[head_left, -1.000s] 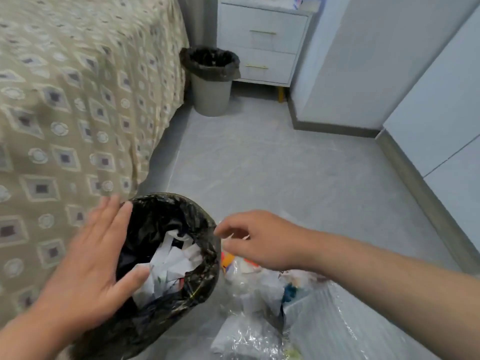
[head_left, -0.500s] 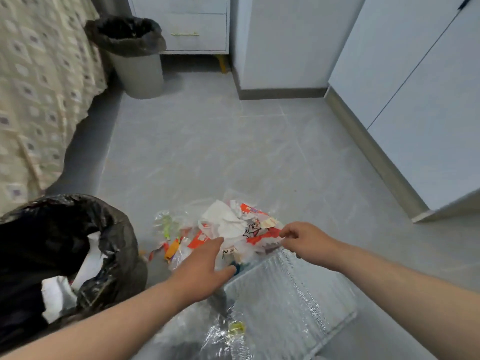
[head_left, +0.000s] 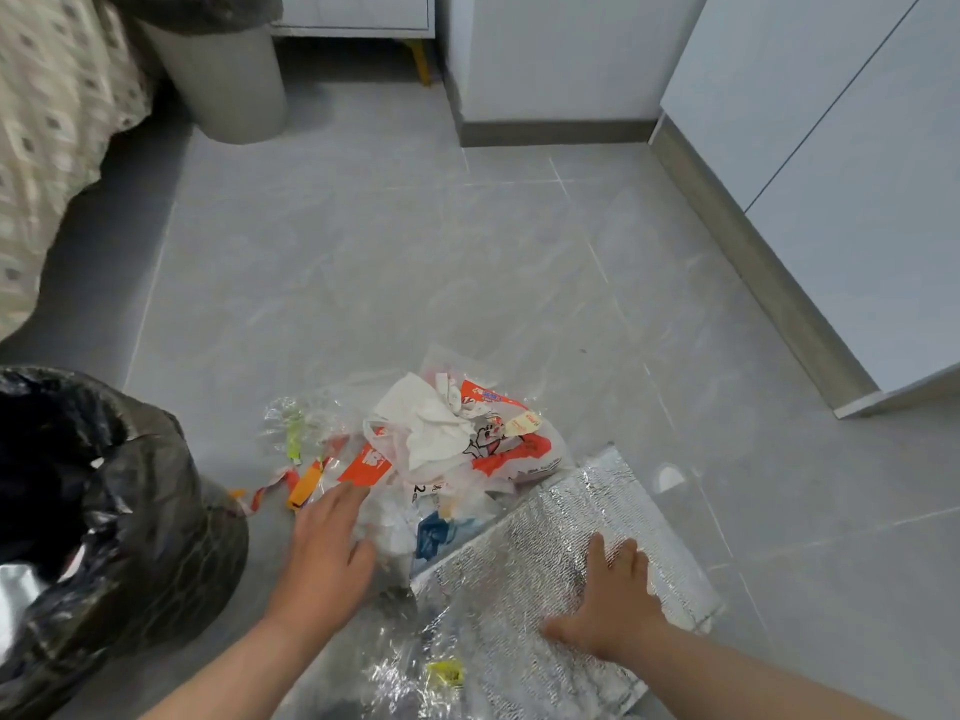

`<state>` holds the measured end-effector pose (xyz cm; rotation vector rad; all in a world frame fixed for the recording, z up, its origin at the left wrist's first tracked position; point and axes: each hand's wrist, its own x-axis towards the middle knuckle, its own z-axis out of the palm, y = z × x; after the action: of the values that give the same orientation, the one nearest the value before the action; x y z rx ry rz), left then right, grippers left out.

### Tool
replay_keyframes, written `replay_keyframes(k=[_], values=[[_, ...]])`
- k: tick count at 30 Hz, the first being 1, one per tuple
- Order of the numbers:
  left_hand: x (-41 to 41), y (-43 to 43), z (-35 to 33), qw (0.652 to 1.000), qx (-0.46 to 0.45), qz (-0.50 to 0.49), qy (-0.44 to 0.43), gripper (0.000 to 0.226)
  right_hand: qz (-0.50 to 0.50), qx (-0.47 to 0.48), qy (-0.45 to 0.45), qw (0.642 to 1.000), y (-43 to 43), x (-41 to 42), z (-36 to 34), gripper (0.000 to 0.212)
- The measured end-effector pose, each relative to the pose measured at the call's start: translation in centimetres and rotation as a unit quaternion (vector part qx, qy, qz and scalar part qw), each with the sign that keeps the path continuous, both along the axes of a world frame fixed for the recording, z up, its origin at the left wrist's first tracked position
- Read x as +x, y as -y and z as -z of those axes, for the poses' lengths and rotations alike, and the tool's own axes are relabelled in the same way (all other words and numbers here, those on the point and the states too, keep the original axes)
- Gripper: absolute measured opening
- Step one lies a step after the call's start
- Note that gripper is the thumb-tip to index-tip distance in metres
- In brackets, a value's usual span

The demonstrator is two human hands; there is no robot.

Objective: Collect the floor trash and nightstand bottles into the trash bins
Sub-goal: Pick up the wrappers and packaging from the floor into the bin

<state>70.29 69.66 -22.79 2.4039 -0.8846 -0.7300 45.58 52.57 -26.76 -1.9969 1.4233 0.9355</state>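
Note:
A heap of floor trash [head_left: 441, 449] lies on the grey tiles: white tissue, an orange and white printed bag, clear plastic wrappers. A silver foil bubble pouch [head_left: 524, 579] lies at its right side. My left hand [head_left: 327, 553] rests with straight fingers on the left side of the heap. Flat on the foil pouch lies my right hand [head_left: 613, 605], fingers spread. A bin lined with a black bag [head_left: 104, 511] stands at the lower left and holds white paper. A second grey bin [head_left: 223, 80], black-lined, stands at the top left by the nightstand [head_left: 358, 13].
The bed with a patterned beige cover [head_left: 47, 137] runs along the left edge. White cabinet doors [head_left: 841, 163] with a grey plinth line the right. A small white scrap [head_left: 669, 478] lies on the tiles right of the foil pouch.
My view has dropped closer to the heap. The right hand left the heap's right edge and came down flat on the foil pouch. My left hand stays on the heap's left side.

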Motion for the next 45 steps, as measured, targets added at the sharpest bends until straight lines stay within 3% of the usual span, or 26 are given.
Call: replay_keyframes(k=[4,7,9,11,13,17,22,27,29,32,38,45], values=[[0.9,-0.8,-0.2,0.998,0.026,0.043,-0.027,0.072,-0.008,-0.042,-0.013,0.999,-0.5,0.7,0.6,0.141],[1.2,-1.0,-0.1,0.997,0.019,0.011,-0.073,0.079,-0.024,-0.083,0.008,0.996,-0.3,0.6,0.6,0.124],[1.3,-1.0,-0.1,0.993,0.021,-0.025,-0.113,0.075,-0.018,-0.122,0.052,0.991,0.2,0.1,0.4,0.085],[1.5,-1.0,0.1,0.989,0.02,-0.055,-0.134,0.059,-0.029,-0.146,0.088,0.985,1.0,-0.3,0.0,0.031],[1.6,-0.9,0.4,0.986,0.01,-0.069,-0.153,0.041,-0.024,-0.15,0.103,0.983,1.5,-0.6,-0.3,0.004],[2.0,-1.0,0.5,0.985,0.003,-0.081,-0.15,0.03,0.013,-0.12,0.136,0.983,1.9,-0.7,0.1,0.026],[2.8,-0.4,-0.2,0.991,-0.02,-0.068,-0.114,0.028,0.067,-0.076,0.211,0.972,3.5,0.2,-0.5,0.031],[4.6,0.1,-0.6,0.97,-0.063,-0.137,-0.189,0.021,0.235,0.027,0.286,0.929,5.7,1.5,-2.6,0.02],[5.2,0.8,-1.3,0.954,-0.093,-0.175,-0.227,0.022,0.259,0.06,0.298,0.917,6.6,1.9,-4.2,0.018],[5.3,2.3,-4.1,0.928,-0.144,-0.212,-0.269,0.019,0.26,0.089,0.307,0.911,7.7,2.6,-7.2,0.019],[6.0,4.8,-11.2,0.915,-0.241,-0.235,-0.222,0.012,0.255,0.084,0.345,0.899,9.4,4.3,-14.7,0.022],[11.0,4.1,-21.6,0.898,-0.286,-0.236,-0.238,0.017,0.307,0.098,0.455,0.83,8.1,7.7,-22.4,0.024]])
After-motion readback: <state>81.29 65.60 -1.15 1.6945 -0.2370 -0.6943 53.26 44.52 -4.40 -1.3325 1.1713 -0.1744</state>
